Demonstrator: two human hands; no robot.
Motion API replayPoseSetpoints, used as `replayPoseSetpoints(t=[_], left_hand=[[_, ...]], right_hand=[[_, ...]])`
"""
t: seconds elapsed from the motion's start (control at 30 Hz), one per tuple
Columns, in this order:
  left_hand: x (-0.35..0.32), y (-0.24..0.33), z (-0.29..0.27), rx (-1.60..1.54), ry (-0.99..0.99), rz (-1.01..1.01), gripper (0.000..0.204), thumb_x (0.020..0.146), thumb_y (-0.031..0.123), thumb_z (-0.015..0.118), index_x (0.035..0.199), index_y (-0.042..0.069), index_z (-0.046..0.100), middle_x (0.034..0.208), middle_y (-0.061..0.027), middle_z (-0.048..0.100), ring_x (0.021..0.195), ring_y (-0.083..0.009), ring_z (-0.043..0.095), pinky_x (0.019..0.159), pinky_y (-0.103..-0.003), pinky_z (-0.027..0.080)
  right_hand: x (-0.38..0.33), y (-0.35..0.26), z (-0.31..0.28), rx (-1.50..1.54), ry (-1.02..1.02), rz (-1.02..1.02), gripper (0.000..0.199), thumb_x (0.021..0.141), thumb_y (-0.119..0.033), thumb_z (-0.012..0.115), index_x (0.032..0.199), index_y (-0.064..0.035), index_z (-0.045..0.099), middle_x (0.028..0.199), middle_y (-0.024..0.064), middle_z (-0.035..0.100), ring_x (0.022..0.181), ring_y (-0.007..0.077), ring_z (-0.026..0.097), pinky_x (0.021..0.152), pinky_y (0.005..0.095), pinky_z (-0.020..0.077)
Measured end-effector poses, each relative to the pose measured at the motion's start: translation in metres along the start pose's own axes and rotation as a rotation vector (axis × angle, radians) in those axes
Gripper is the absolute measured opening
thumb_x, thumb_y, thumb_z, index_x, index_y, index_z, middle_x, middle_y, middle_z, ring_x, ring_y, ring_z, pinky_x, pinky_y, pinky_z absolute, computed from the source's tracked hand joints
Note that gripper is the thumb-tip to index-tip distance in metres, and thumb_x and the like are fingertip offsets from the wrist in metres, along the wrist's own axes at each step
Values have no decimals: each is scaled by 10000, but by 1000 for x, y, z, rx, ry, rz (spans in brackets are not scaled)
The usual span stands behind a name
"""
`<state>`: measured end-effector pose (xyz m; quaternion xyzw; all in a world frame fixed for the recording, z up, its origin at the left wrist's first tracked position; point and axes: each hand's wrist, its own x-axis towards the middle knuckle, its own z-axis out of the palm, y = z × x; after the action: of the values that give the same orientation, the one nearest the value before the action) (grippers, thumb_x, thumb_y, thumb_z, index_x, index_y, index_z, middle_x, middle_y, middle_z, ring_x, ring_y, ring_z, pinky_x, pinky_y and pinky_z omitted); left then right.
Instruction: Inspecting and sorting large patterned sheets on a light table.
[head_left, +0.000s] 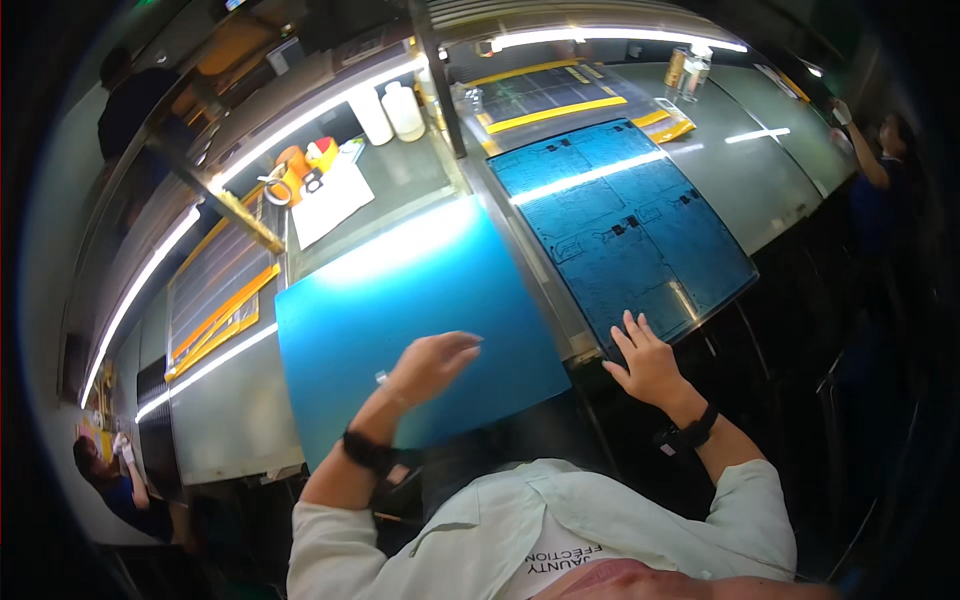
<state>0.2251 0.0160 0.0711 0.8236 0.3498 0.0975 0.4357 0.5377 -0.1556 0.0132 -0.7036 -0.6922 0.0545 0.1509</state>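
My left hand [432, 366] is over a plain, bright blue sheet [400, 330] on the bench in front of me. Its fingers point right, close together and loosely bent, with nothing visible in them. I cannot tell whether it touches the sheet. My right hand [647, 366] is open, fingers spread, at the near left corner of a dark blue glossy panel [600, 250]. Fine black line patterns and small black blocks mark that panel, which lies to the right of the plain sheet. Both wrists wear black bands.
Beyond the sheet lie white paper [332, 205], tape rolls [290, 160] and white bottles [403, 112]. Framed panels with yellow edges lie at the far side [550, 95] and left [215, 300]. Lit tubes hang above. People stand at far left [125, 480] and right [880, 170].
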Motion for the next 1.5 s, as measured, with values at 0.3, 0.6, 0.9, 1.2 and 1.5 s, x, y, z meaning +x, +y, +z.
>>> replayPoseSetpoints(t=[0.3, 0.6, 0.9, 1.2, 1.5], left_hand=[[88, 63, 81, 235, -49, 306, 247, 804, 210, 576, 963, 30, 636, 929, -150, 631, 882, -319, 591, 778, -366, 466], [113, 68, 119, -790, -643, -195, 491, 923, 355, 450, 1202, -48, 463, 1097, -156, 589, 975, -245, 596, 847, -330, 472], [137, 89, 217, -1588, -715, -214, 742, 830, 537, 505, 1328, 25, 303, 1349, -153, 358, 1225, -293, 370, 1002, -417, 332], [146, 44, 139, -1624, -406, -58, 301, 874, 167, 522, 1121, -4, 532, 1176, -131, 540, 1075, -271, 507, 941, -440, 387], [234, -15, 110, -1549, -175, -366, 323, 890, 194, 496, 1131, -20, 531, 1207, -175, 522, 1145, -312, 462, 1006, -501, 302]], right_hand=[[-5, 20, 9, -200, 276, -203, 439, 705, -122, 588, 1141, -88, 554, 1242, 139, 477, 1136, 329, 446, 963, 495, 357], [-27, 2, -198, 148, 1101, -196, 105, 781, -23, 587, 866, -23, 649, 831, 79, 666, 724, 189, 657, 661, 283, 510], [-173, 80, -253, 1195, 1489, 486, 353, 790, -248, 681, 1057, -41, 580, 997, 45, 598, 959, 152, 545, 835, 294, 434], [-101, 176, -144, 1670, 1312, 664, 397, 804, -134, 659, 1129, 13, 484, 1002, 90, 588, 932, 198, 560, 808, 352, 459], [10, -14, -30, 8, 101, 281, 705, 685, -467, 682, 1193, -36, 452, 1337, 281, 298, 1234, 524, 240, 936, 657, 253]])
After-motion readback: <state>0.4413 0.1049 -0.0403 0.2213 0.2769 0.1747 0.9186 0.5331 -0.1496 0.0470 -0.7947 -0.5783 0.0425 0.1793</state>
